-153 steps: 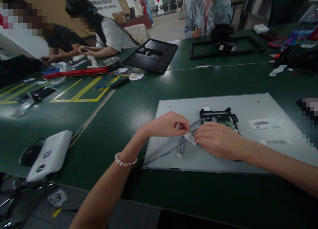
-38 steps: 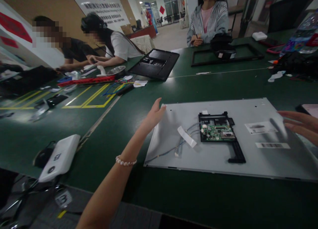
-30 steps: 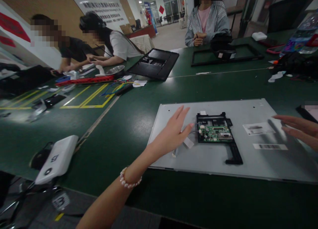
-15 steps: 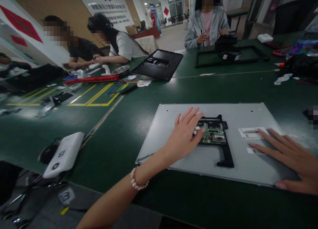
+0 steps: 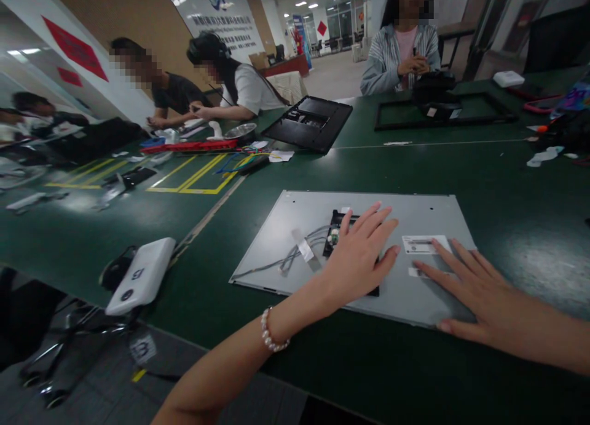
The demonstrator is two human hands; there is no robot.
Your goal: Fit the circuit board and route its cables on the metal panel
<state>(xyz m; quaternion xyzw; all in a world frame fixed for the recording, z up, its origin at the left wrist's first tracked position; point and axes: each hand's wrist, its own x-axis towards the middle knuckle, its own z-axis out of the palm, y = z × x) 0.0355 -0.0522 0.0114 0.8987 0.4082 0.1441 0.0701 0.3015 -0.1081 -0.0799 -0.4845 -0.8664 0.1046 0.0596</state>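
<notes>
A grey metal display panel (image 5: 286, 219) lies flat on the green table (image 5: 507, 191). My left hand (image 5: 362, 256) rests open, fingers spread, on the panel over a black bracket with a green circuit board (image 5: 332, 234), hiding most of it. Thin cables (image 5: 295, 256) with a strip of white tape (image 5: 305, 250) run left from the board. My right hand (image 5: 470, 289) lies flat and open on the panel's right part, its fingertips by the white barcode labels (image 5: 421, 244). Neither hand holds anything.
A white device (image 5: 141, 276) sits at the near left table edge. A black back cover (image 5: 313, 122), a black frame (image 5: 442, 108), a red tray (image 5: 188, 146) and loose cables lie farther back. Three people sit at the far side.
My hands let go of the taped cables and came down flat on the panel. The panel has slid left and turned under them. My left hand now covers the circuit board.
</notes>
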